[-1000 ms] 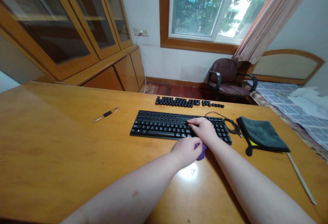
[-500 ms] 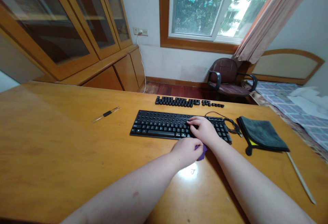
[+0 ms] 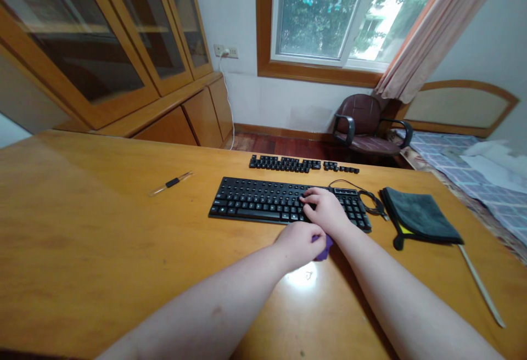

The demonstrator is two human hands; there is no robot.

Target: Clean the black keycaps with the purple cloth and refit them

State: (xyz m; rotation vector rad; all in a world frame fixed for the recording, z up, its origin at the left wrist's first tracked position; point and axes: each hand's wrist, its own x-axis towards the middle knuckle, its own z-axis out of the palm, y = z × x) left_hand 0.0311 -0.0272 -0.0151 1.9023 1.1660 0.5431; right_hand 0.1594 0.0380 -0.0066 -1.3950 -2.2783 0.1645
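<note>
A black keyboard [image 3: 251, 201] lies flat on the wooden desk; along its upper rows, many keycaps are off and small stubs show. My right hand [image 3: 327, 210] rests over the keyboard's right part, its fingers bent and apart, with fingertips touching the keys. Just below it, at the keyboard's front edge, my left hand [image 3: 300, 243] is closed around a crumpled purple cloth-like piece [image 3: 324, 250]. Part of that piece is hidden under both hands. Loose black keycaps [image 3: 284, 163] stand in rows behind the keyboard, near the desk's far edge.
A clear stick with a black grip [image 3: 172, 183] lies left on the desk [image 3: 102, 250]. To the right are the coiled cable [image 3: 373, 203], a folded dark grey cloth [image 3: 424, 214] and a thin pale strip [image 3: 481, 286]. An office chair [image 3: 362, 124] stands beyond.
Both hands stay in nearly the same place. The fingers of my right hand have shifted very slightly over the keys, and the purple piece bulges out a little lower.
</note>
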